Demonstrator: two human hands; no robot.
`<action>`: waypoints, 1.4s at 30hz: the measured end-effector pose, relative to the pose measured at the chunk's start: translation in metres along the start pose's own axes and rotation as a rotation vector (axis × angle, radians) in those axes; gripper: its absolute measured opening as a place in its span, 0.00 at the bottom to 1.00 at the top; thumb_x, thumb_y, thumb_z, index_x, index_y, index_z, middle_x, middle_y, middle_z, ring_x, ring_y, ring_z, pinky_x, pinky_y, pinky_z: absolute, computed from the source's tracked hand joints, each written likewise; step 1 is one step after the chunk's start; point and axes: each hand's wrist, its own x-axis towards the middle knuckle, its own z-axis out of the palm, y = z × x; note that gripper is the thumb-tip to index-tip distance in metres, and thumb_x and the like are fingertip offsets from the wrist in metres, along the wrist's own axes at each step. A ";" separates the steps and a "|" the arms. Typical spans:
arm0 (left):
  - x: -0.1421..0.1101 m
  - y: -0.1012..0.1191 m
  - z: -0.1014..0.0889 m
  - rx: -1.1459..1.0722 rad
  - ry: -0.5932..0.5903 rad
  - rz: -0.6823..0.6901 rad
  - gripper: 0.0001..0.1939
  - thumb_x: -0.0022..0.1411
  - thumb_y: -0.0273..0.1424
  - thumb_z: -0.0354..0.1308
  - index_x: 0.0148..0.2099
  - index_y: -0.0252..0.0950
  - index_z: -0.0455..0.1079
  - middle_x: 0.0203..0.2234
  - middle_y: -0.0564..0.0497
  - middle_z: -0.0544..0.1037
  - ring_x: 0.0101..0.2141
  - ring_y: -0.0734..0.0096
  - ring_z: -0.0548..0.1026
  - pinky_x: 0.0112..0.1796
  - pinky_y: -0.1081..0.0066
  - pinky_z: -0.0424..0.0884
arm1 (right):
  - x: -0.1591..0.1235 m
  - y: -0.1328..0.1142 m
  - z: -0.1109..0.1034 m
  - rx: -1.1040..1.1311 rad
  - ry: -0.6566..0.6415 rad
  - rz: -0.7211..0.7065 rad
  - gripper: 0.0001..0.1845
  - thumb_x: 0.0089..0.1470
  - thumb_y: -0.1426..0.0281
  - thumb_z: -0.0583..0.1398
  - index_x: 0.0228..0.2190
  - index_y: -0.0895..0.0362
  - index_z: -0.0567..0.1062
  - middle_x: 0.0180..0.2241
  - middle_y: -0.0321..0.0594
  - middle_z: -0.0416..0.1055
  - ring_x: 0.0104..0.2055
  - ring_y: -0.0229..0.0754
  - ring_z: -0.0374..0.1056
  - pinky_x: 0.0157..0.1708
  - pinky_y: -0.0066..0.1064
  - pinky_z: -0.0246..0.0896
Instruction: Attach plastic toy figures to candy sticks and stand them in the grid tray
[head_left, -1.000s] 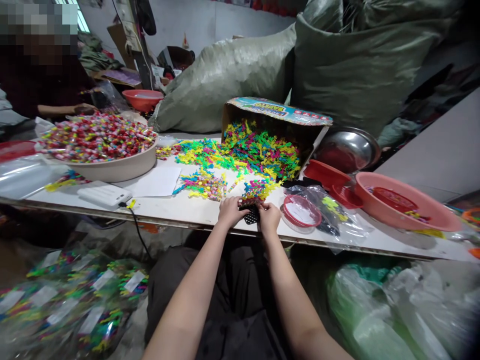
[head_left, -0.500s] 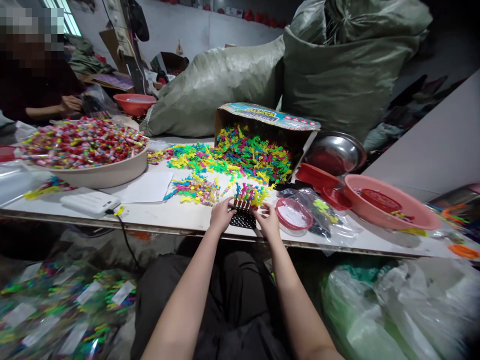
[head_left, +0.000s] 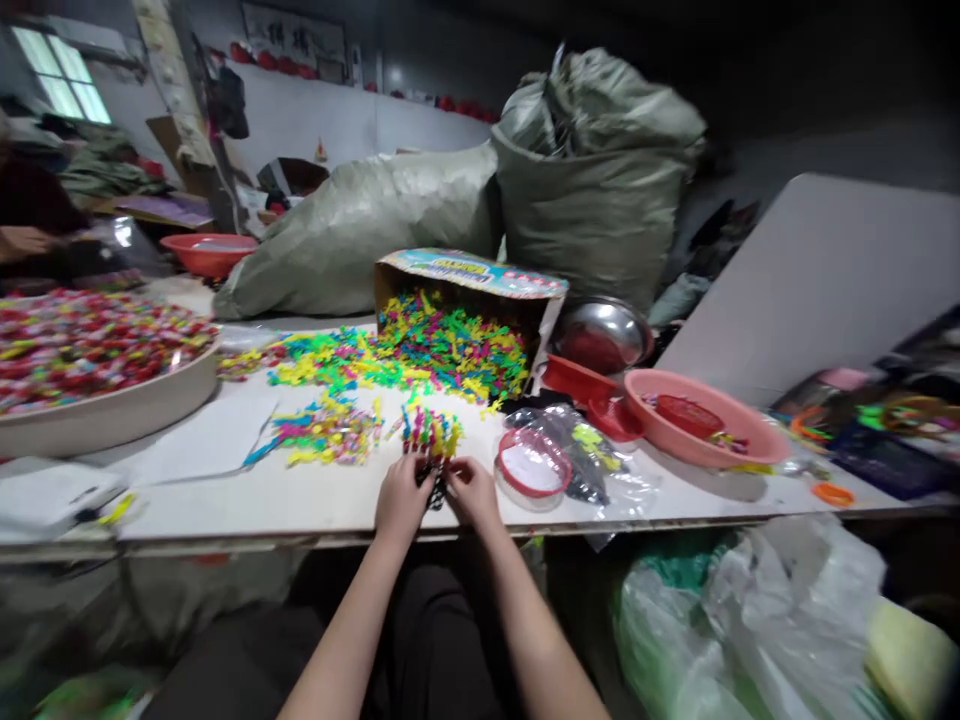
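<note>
Near the table's front edge, my left hand (head_left: 403,495) is closed over the left side of a black perforated piece (head_left: 434,490). My right hand (head_left: 472,490) has its fingers bent and pressed together at the piece's right side. Small bright figures (head_left: 433,432) in blue, pink, green and yellow stand in a row just beyond my fingers, at the piece's far edge. The fingers hide much of the black piece. Left of my hands lies a small pile of figures and wrapped candies (head_left: 330,435). A tipped printed box (head_left: 472,270) spills many more figures behind.
A broad basin (head_left: 172,395) of wrapped candies stands left, beside white paper (head_left: 202,440). To the right are a red-rimmed round container (head_left: 534,465), a clear plastic bag (head_left: 630,490), a red scoop (head_left: 581,380) and a pink basin (head_left: 720,450). Large sacks (head_left: 592,210) stand behind. A person sits far left.
The view has turned to the right. My two hands have drawn closer together over the black perforated piece, and less of it shows between them.
</note>
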 end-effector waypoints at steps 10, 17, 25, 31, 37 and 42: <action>0.005 -0.008 0.015 0.142 -0.032 0.000 0.10 0.58 0.34 0.50 0.40 0.36 0.66 0.36 0.47 0.75 0.38 0.60 0.70 0.39 0.64 0.64 | 0.003 0.006 0.002 -0.101 0.017 0.022 0.06 0.45 0.66 0.58 0.26 0.54 0.73 0.25 0.36 0.74 0.27 0.40 0.69 0.28 0.29 0.61; 0.004 0.000 0.016 0.205 0.011 0.028 0.07 0.57 0.31 0.52 0.39 0.35 0.67 0.32 0.48 0.75 0.36 0.63 0.70 0.37 0.67 0.64 | 0.003 0.012 0.002 -0.210 0.009 -0.007 0.08 0.45 0.64 0.57 0.28 0.55 0.72 0.27 0.37 0.73 0.29 0.40 0.68 0.30 0.29 0.61; -0.001 0.002 0.013 0.300 -0.022 0.028 0.06 0.58 0.32 0.52 0.37 0.36 0.65 0.30 0.48 0.74 0.34 0.64 0.71 0.36 0.68 0.62 | -0.001 0.009 0.001 -0.258 -0.001 -0.040 0.08 0.45 0.65 0.57 0.29 0.55 0.71 0.29 0.37 0.73 0.31 0.40 0.69 0.32 0.29 0.61; 0.000 0.004 0.011 0.321 -0.031 0.020 0.06 0.59 0.33 0.51 0.36 0.36 0.65 0.27 0.49 0.74 0.33 0.65 0.70 0.35 0.68 0.61 | -0.003 0.009 0.002 -0.286 -0.001 -0.032 0.08 0.44 0.65 0.57 0.29 0.55 0.70 0.28 0.36 0.73 0.31 0.40 0.69 0.31 0.28 0.61; 0.000 0.004 0.009 0.294 -0.076 0.017 0.05 0.59 0.32 0.51 0.37 0.37 0.65 0.31 0.49 0.74 0.35 0.65 0.70 0.37 0.68 0.60 | -0.002 0.011 0.001 -0.263 -0.023 -0.037 0.09 0.44 0.65 0.57 0.30 0.56 0.70 0.29 0.38 0.73 0.32 0.41 0.69 0.32 0.29 0.61; 0.000 0.004 0.008 0.275 -0.101 -0.004 0.07 0.60 0.33 0.50 0.39 0.37 0.65 0.33 0.49 0.75 0.37 0.65 0.70 0.39 0.68 0.60 | -0.001 0.011 0.000 -0.278 -0.025 -0.052 0.10 0.43 0.64 0.57 0.29 0.56 0.70 0.29 0.39 0.73 0.31 0.42 0.69 0.33 0.31 0.61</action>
